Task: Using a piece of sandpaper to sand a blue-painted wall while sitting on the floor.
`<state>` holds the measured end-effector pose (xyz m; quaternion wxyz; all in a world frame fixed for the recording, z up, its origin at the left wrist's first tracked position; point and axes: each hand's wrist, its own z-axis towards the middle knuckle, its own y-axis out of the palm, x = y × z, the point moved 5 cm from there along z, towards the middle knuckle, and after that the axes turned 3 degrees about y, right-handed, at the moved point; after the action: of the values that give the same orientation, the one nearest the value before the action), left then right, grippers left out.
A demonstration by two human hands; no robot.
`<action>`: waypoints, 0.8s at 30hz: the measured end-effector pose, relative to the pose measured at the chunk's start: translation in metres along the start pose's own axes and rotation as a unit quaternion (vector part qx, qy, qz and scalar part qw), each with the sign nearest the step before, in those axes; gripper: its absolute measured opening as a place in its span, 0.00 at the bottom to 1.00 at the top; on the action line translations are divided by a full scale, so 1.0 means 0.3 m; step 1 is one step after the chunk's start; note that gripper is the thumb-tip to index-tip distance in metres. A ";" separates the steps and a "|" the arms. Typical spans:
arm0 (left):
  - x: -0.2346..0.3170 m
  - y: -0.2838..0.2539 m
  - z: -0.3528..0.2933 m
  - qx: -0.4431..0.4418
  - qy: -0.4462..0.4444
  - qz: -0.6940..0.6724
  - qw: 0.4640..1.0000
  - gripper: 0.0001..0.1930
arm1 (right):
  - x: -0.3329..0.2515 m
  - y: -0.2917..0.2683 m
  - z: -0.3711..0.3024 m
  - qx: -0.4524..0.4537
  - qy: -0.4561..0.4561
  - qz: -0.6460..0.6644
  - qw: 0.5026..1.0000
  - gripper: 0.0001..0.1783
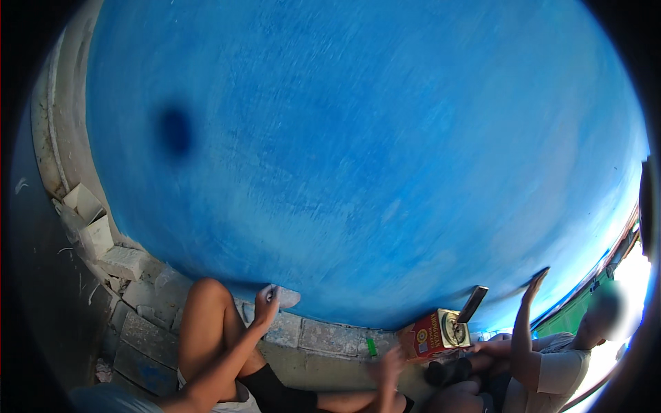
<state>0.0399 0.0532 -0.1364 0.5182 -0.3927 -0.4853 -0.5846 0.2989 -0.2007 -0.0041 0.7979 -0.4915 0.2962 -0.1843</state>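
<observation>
At the foot of a blue painted wall (330,151), my left hand (266,307) is closed around a pale, flat piece (289,298). That piece lies against or very close to the wall's lower edge; its exact kind does not show. Lower and to the right, my right hand (387,369) is smeared by motion above my outstretched leg, so its fingers cannot be read. Nearest to it are a small bright green object (372,346) on the paving and a red and gold square tin (428,336) with its lid raised.
A co-worker (561,368) sits at the right, one hand (536,283) pressing a dark flat thing to the wall. Stone blocks (281,331) edge the wall's base. Pale broken boxes or blocks (96,230) lie at the left beside dark ground (48,303). My bent knee (208,292) is near my left hand.
</observation>
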 end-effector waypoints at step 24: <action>0.037 0.003 -0.012 0.019 -0.035 -0.014 0.999 0.19 | -0.198 -0.710 0.178 0.026 -0.087 -0.065 0.994 0.47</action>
<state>0.0391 0.0474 -0.1265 0.4998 -0.3963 -0.5196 -0.5685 0.2883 -0.2254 0.2220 0.8195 -0.5033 0.1878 -0.1997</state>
